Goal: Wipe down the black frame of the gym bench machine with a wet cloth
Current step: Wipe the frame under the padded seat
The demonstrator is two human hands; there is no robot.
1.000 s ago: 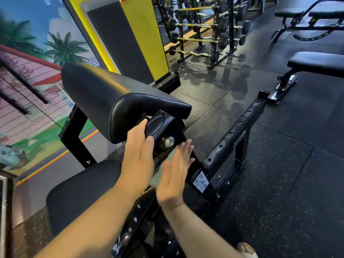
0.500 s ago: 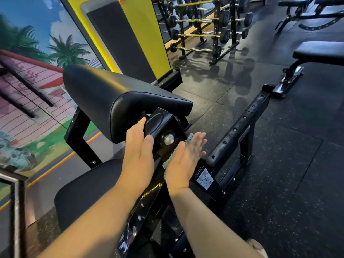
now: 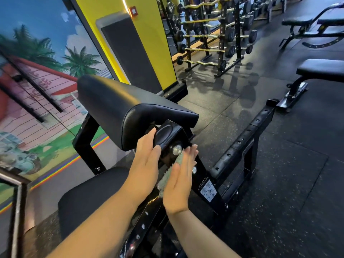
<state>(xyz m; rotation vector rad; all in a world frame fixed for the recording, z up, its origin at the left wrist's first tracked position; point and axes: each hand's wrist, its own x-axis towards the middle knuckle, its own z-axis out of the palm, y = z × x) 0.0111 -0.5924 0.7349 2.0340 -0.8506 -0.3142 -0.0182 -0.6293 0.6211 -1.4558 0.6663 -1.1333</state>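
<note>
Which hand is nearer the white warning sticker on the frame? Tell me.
Right. The right hand presses the cloth just left of the white sticker; the left hand rests farther left, by the pad bracket.

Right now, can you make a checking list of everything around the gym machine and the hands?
Surface: dark speckled rubber floor.
Job's things: black frame with a row of holes; grey cloth pressed flat against the frame's post, below a silver bolt.
Clutter: nothing seen.
Hands: left hand rests flat beside the bracket under the arm pad; right hand, fingers straight, presses the cloth.
Cables: nothing seen.
Surroundings: barbell rack, another bench, palm-tree wall painting, yellow wall panel.
</note>
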